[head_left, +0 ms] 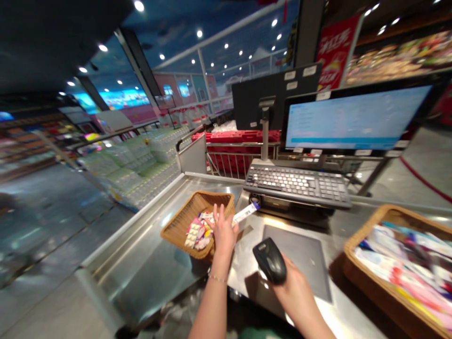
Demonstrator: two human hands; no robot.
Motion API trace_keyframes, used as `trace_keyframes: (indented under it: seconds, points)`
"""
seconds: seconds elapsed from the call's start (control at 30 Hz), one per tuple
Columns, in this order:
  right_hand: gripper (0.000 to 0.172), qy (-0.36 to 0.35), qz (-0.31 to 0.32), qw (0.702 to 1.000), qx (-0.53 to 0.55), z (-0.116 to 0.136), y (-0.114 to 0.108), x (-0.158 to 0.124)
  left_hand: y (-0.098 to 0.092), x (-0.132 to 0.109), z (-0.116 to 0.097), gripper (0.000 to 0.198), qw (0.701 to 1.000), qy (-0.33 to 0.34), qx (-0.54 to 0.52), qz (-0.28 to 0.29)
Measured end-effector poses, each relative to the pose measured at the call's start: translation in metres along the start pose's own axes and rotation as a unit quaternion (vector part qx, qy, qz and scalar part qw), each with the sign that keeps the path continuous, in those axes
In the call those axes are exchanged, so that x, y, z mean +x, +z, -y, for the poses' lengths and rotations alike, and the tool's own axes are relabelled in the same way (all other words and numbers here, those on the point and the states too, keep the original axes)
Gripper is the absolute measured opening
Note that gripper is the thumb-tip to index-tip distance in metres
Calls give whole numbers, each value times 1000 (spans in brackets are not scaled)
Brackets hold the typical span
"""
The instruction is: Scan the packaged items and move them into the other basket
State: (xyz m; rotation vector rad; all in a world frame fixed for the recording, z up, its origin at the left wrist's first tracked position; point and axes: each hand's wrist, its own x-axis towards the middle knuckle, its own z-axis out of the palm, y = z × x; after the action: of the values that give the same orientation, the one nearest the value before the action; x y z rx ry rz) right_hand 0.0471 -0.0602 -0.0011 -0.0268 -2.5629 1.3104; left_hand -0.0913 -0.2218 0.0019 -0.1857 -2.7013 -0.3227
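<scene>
My left hand (223, 231) reaches over the near rim of a small wicker basket (180, 219) and pinches a long white packet (245, 213) that points toward the keyboard. The basket holds several small colourful packets (197, 231). My right hand (294, 285) is closed around a black handheld barcode scanner (270, 260), held above the steel checkout counter (148, 263) near a grey scanning plate (300, 254).
A grey keyboard (296, 183) and a lit monitor (353, 120) stand behind the counter. A larger wicker basket (356, 263) of packaged goods sits at the right. Red shopping carts (240, 150) and stacked bottled water (134, 169) lie beyond the counter's far edge.
</scene>
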Motion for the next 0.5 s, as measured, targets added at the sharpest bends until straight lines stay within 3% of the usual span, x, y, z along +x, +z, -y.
trace_keyframes:
  seconds: [0.5]
  points:
    - [28, -28, 37, 999, 19, 16, 9, 5, -4, -9, 25, 24, 998, -54, 11, -16]
